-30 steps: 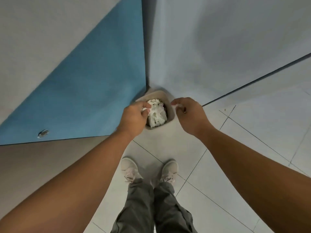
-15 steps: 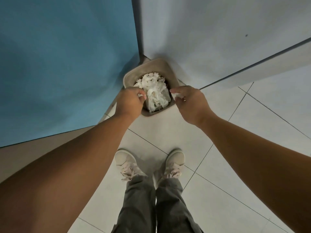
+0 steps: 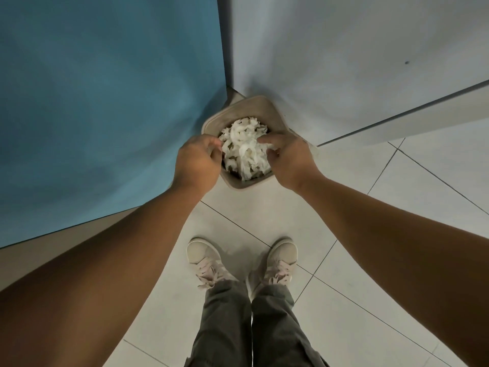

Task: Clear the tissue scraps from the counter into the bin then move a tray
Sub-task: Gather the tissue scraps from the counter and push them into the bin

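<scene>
Tissue scraps are lying heaped white and crumpled in the beige bin, which is sitting on the tiled floor in the corner between the blue panel and the grey wall. In the head view the left hand and right hand are hovering apart over the rim, fingers curled; whether either is pinching a scrap I cannot tell. Binning seems nearly done; next comes withdrawing and finding the tray, unseen here.

Dim, even indoor light, slightly cool. Soft shadows pool on the floor around the shoes (no glare anywhere). Wide-angle lens bends wall edges; forearms loom large at corners.
</scene>
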Demonstrator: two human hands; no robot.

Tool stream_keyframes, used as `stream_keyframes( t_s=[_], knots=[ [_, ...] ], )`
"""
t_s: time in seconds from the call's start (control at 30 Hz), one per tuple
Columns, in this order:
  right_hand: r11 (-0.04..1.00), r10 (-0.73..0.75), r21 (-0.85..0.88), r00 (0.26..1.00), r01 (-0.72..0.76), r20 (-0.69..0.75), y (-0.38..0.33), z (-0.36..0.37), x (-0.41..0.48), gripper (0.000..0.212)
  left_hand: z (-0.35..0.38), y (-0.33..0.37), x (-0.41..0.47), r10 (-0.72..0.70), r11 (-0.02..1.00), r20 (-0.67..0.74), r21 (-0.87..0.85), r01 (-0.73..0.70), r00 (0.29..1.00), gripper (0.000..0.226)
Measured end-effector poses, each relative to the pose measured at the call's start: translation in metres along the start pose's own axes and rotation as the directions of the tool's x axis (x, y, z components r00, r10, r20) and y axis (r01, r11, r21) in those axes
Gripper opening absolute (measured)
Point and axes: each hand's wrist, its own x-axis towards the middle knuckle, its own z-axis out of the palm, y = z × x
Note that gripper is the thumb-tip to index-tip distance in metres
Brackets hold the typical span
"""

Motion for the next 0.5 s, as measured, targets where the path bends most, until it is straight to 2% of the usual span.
stream_keyframes(
  t_s=[0.13, 0.33, 0.4, 0.5],
  knots=[
    [1.000, 0.026, 0.011, 0.998, -0.027, 0.066, -0.005, 0.029, 0.020, 0.038, -0.004, -0.002, -0.006, 0.035, 0.999, -0.022, 0.015, -0.035, 0.999, 0.016],
    [0.995, 0.087, -0.058, 0.981, -0.078, 0.172, 0.003, 0.053, 0.031, 0.059, -0.003, -0.007, -0.021, 0.077, 0.996, -0.012, 0.048, -0.077, 0.997, 0.023],
    [0.996, 0.088, -0.038, 0.982, -0.082, 0.166, 0.003, 0.048, 0.022, 0.064, -0.006, -0.005, -0.028, 0.091, 0.994, -0.002, 0.057, -0.091, 0.996, 0.025],
    [0.999, 0.020, -0.051, 0.991, -0.013, 0.136, 0.001, 0.027, 0.001, 0.066, -0.017, 0.011, -0.040, 0.069, 0.996, -0.004, 0.065, -0.069, 0.998, 0.030]
  ],
)
